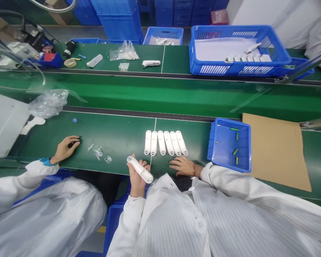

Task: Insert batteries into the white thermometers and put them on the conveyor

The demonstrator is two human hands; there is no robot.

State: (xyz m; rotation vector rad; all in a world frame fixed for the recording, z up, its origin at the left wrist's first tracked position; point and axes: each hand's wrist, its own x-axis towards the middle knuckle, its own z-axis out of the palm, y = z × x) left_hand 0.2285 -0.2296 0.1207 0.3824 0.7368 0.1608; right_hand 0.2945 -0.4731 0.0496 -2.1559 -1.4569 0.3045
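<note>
White plastic handheld device (139,169), long and rounded, is in your left hand (136,184), near the front edge of the green tabletop (115,134), at about six o'clock from the middle of the view. Your left grip is closed around its body, and the device is tilted, with one end pointing to ten o'clock. Your right hand (183,166), with a thin bracelet (194,169) on the wrist, lies flat and open on the tabletop. This grip holds nothing, and its fingers are just beside a row of six white oblong plastic casings (163,142), which lie side by side at twelve o'clock from your hands. At three o'clock from the casings is a blue plastic tray (222,146) with small green parts (235,151) inside, and just beside it lies a flat brown cardboard sheet (276,151). At nine o'clock, a co-worker's hand (66,149) covers a small dark object, near some small clear plastic pieces (97,152). Far away at one o'clock, a blue plastic crate (239,30) holds white parts on a white sheet.
</note>
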